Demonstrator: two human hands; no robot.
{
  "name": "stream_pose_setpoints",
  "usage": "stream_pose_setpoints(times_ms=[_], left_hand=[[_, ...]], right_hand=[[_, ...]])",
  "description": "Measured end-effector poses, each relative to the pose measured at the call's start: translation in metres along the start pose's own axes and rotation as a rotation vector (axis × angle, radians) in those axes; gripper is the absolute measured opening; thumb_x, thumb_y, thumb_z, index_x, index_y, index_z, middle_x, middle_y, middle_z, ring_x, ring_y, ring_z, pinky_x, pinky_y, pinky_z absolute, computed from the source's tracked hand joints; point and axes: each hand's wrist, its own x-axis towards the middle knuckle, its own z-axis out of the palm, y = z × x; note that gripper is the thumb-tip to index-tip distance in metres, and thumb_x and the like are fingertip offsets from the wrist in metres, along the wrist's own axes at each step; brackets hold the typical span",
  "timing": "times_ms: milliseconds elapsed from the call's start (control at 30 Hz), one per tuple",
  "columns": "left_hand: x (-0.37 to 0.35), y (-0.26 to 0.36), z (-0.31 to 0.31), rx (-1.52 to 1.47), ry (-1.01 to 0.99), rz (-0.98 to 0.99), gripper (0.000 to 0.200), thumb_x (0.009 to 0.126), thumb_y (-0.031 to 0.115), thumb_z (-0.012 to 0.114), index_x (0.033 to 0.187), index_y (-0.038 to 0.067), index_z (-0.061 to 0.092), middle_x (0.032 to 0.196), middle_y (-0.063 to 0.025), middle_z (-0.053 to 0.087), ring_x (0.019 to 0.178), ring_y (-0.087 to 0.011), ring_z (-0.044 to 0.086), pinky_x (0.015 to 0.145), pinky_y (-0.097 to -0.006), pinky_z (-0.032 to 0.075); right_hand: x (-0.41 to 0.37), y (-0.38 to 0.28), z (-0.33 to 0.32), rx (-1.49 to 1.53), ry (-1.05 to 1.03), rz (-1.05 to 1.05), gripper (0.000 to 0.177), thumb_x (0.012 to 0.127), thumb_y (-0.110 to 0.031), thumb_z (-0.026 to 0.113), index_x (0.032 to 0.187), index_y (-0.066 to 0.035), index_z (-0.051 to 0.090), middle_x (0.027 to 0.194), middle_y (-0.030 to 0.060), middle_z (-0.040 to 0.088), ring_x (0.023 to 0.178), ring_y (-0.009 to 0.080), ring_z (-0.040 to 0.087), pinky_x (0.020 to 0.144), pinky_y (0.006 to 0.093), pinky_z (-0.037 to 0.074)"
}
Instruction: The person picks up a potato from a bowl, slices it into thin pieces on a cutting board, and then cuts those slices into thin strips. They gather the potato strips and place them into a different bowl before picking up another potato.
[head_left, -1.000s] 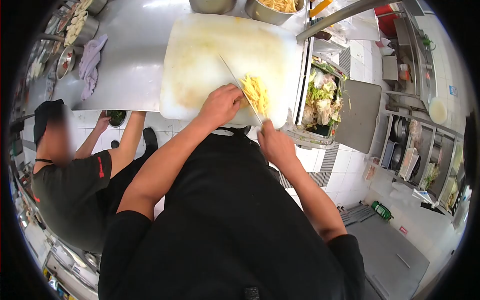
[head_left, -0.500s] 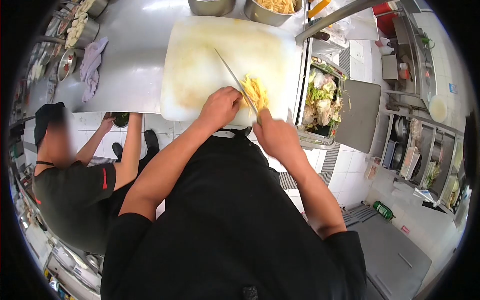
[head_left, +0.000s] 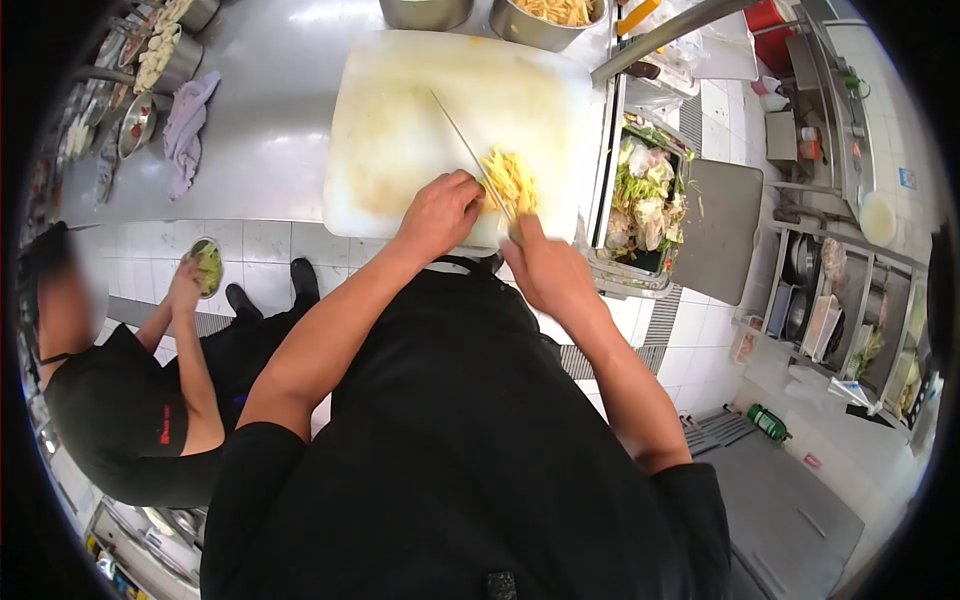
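I have the right fingers (head_left: 529,240) clamped round the handle of a knife (head_left: 460,136), hiding most of that handle. The left fingers (head_left: 466,190) are curled together at the blade; I cannot tell whether they pinch anything underneath. Yellow strips (head_left: 512,178) lie on the cutting board (head_left: 390,120) just ahead of the right fingers. Well beyond them, a metal pot (head_left: 535,33) holds pale strips (head_left: 553,10); a neighbouring steel pot (head_left: 425,14) is cut off, contents unseen. Right of the right fingers, a bin (head_left: 655,262) holds vegetable scraps (head_left: 645,195).
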Motion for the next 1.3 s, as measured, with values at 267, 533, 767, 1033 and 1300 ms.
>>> stream_pose_setpoints(times_ms=[267, 533, 767, 1033, 1300], left_hand=[[-0.003, 0.004, 0.001, -0.022, -0.022, -0.004, 0.011, 0.086, 0.006, 0.067, 0.097, 0.002, 0.068, 0.100, -0.0119, 0.066, 0.097, -0.0336, 0.065, 0.085, -0.0427, 0.054], [0.002, -0.001, 0.001, -0.002, 0.036, 0.037, 0.012, 0.085, 0.005, 0.068, 0.097, 0.002, 0.067, 0.097, -0.0124, 0.066, 0.096, -0.0336, 0.065, 0.084, -0.0427, 0.054], [-0.001, 0.000, 0.001, -0.013, 0.030, -0.018, 0.013, 0.084, 0.005, 0.069, 0.097, 0.003, 0.067, 0.098, -0.0121, 0.067, 0.094, -0.0331, 0.065, 0.083, -0.0421, 0.054], [-0.002, -0.003, 0.004, -0.016, 0.097, 0.024, 0.011, 0.084, 0.005, 0.070, 0.095, 0.004, 0.068, 0.093, -0.0112, 0.068, 0.095, -0.0328, 0.065, 0.083, -0.0417, 0.054], [-0.008, -0.006, -0.004, -0.025, 0.102, 0.044, 0.013, 0.084, 0.006, 0.071, 0.097, 0.004, 0.068, 0.099, -0.0120, 0.068, 0.095, -0.0331, 0.065, 0.084, -0.0423, 0.054]], right_hand=[[0.006, 0.016, 0.026, -0.050, 0.027, -0.004, 0.029, 0.102, -0.029, 0.056, 0.108, -0.002, 0.046, 0.070, 0.0261, 0.067, 0.067, 0.0493, 0.066, 0.063, 0.0604, 0.051], [0.012, 0.016, 0.035, -0.071, 0.012, 0.036, 0.029, 0.102, -0.029, 0.056, 0.110, -0.003, 0.048, 0.072, 0.0254, 0.068, 0.068, 0.0479, 0.068, 0.063, 0.0587, 0.053], [-0.013, 0.011, 0.033, -0.055, -0.079, 0.094, 0.029, 0.101, -0.029, 0.057, 0.109, -0.002, 0.049, 0.072, 0.0257, 0.069, 0.069, 0.0482, 0.068, 0.064, 0.0587, 0.054], [-0.007, 0.010, 0.028, -0.002, -0.047, 0.021, 0.029, 0.102, -0.030, 0.055, 0.106, -0.002, 0.048, 0.073, 0.0266, 0.068, 0.069, 0.0486, 0.067, 0.065, 0.0590, 0.052], [0.008, -0.006, 0.003, -0.006, 0.081, -0.021, 0.028, 0.102, -0.029, 0.055, 0.110, -0.003, 0.049, 0.072, 0.0275, 0.068, 0.070, 0.0493, 0.067, 0.066, 0.0609, 0.051]])
